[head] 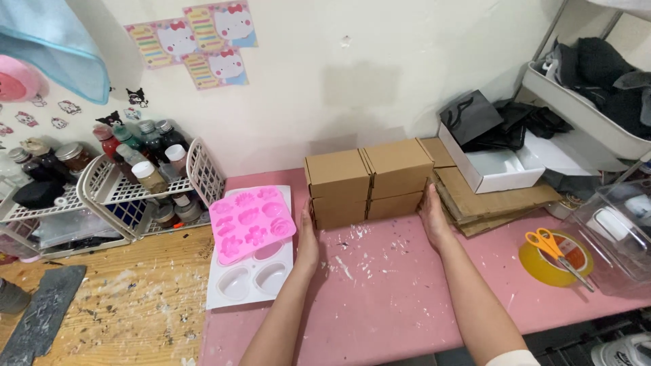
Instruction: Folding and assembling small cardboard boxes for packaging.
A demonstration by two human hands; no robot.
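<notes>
Stacked cardboard boxes [367,186] on pink desk [380,291]: left hand [307,240] and right hand [434,217] press flat, unclenched, against opposite ends; likely light, crushable.

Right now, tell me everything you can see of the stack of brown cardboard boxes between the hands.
The stack of cardboard boxes is four small, plain brown corrugated cartons, closed, set two across and two high in a tidy block. It stands upright on the pink table mat, near the white wall. The left hand lies flat against its left end and the right hand against its right end, fingers extended. Flattened cardboard sheets lie just to its right; a pink silicone mould lies to its left, apart from it.
</notes>
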